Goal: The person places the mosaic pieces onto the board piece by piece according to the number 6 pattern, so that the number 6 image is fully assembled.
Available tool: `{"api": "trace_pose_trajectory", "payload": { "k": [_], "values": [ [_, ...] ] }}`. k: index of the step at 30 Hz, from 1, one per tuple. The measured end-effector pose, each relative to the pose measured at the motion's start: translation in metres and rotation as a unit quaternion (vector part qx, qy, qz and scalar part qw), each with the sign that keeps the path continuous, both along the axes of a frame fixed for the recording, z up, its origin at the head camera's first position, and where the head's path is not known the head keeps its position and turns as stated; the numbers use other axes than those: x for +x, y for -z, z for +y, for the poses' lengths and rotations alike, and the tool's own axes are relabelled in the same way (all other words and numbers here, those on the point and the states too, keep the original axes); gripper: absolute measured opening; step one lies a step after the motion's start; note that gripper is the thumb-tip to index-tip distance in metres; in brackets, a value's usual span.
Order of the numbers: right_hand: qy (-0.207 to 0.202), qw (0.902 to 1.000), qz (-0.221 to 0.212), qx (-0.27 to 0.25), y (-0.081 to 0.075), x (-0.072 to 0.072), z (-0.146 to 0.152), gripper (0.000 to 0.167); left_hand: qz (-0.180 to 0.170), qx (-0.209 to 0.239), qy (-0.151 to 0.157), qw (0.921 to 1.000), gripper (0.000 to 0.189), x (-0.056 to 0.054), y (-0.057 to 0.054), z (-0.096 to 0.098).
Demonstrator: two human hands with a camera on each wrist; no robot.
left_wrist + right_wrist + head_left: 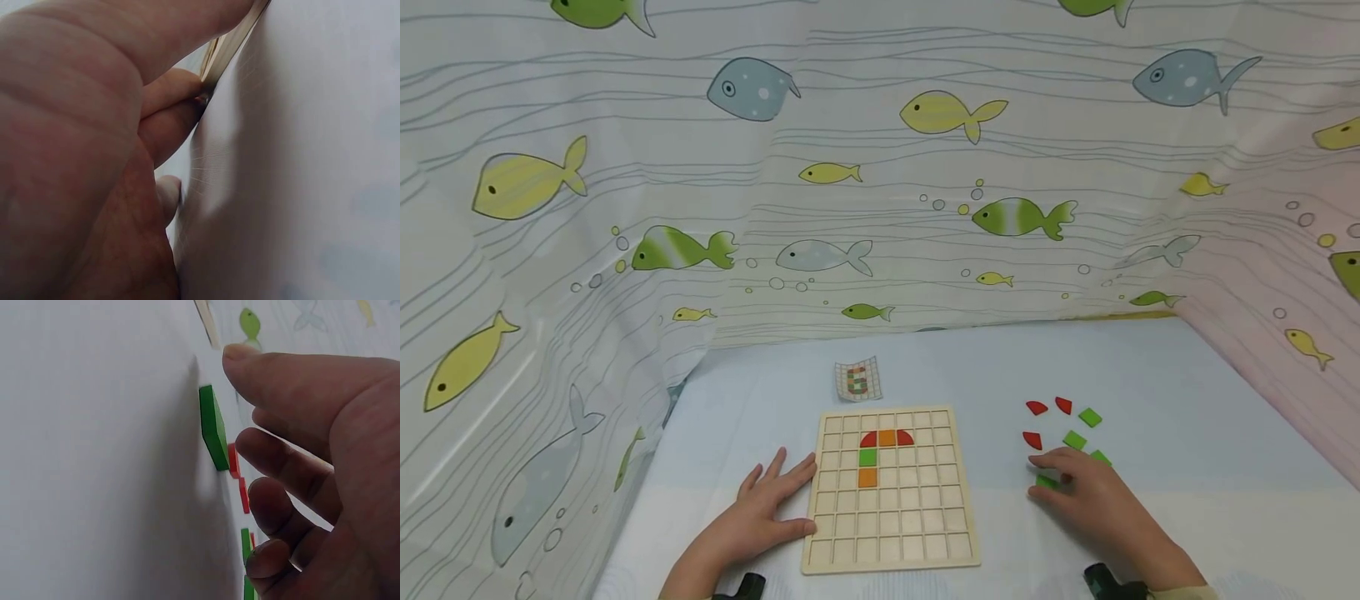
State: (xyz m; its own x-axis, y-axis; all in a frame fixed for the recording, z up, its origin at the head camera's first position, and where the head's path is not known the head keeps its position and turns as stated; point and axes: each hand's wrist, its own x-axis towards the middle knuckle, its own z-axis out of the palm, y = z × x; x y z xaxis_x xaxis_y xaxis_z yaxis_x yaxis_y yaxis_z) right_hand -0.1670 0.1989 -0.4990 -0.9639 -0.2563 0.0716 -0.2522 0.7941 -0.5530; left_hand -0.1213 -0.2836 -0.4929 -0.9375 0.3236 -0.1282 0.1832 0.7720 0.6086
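A wooden grid board (922, 522) lies on the white-covered table. Its cells hold two red quarter-round tiles with an orange square tile (887, 438) between them, then a green square tile (868, 457) and another orange square (868, 477) going down on the left. My left hand (760, 508) rests along the board's left edge, fingers spread and thumb at the lower part. To the right, my right hand (1088, 485) hovers over a loose green square tile (214, 428), thumb and fingers apart on either side; the tile lies on the table with a gap to the fingertips.
Behind the board lies a small pattern card (857, 380). Several loose tiles lie beyond my right hand: red quarter-rounds (1036, 407) and green squares (1090, 417). A fish-print curtain (880, 208) hangs behind and on both sides of the table.
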Motion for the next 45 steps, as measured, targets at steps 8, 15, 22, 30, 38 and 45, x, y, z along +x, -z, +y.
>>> {"api": "trace_pose_trajectory", "payload": {
  "k": [8, 15, 22, 30, 38, 45],
  "values": [
    [0.001, 0.9993, -0.027, 0.027, 0.002, -0.003, 0.008, 0.041, 0.004, 0.002, 0.007, 1.0, 0.089, 0.0, 0.001, 0.002],
    [-0.006, 0.9988, -0.039, 0.031, 0.0, -0.002, 0.013, 0.037, 0.013, 0.008, 0.013, 0.9998, 0.088, 0.002, 0.0, 0.004],
    [-0.023, 0.9989, -0.029, 0.029, 0.001, -0.002, 0.017, 0.037, 0.01, 0.004, 0.01, 0.9999, 0.088, 0.001, 0.0, 0.003],
    [-0.035, 0.999, -0.013, 0.025, 0.003, -0.005, 0.02, 0.027, 0.005, -0.003, 0.005, 1.0, 0.088, 0.001, 0.001, 0.0],
    [-0.054, 0.9983, -0.002, 0.021, 0.006, -0.008, 0.016, 0.02, 0.013, -0.001, 0.008, 0.9999, 0.089, 0.002, 0.002, -0.003],
    [-0.075, 0.9969, 0.014, 0.016, 0.006, -0.007, 0.011, 0.021, 0.012, -0.002, 0.009, 0.9999, 0.089, 0.002, 0.0, -0.002]
  ]
}}
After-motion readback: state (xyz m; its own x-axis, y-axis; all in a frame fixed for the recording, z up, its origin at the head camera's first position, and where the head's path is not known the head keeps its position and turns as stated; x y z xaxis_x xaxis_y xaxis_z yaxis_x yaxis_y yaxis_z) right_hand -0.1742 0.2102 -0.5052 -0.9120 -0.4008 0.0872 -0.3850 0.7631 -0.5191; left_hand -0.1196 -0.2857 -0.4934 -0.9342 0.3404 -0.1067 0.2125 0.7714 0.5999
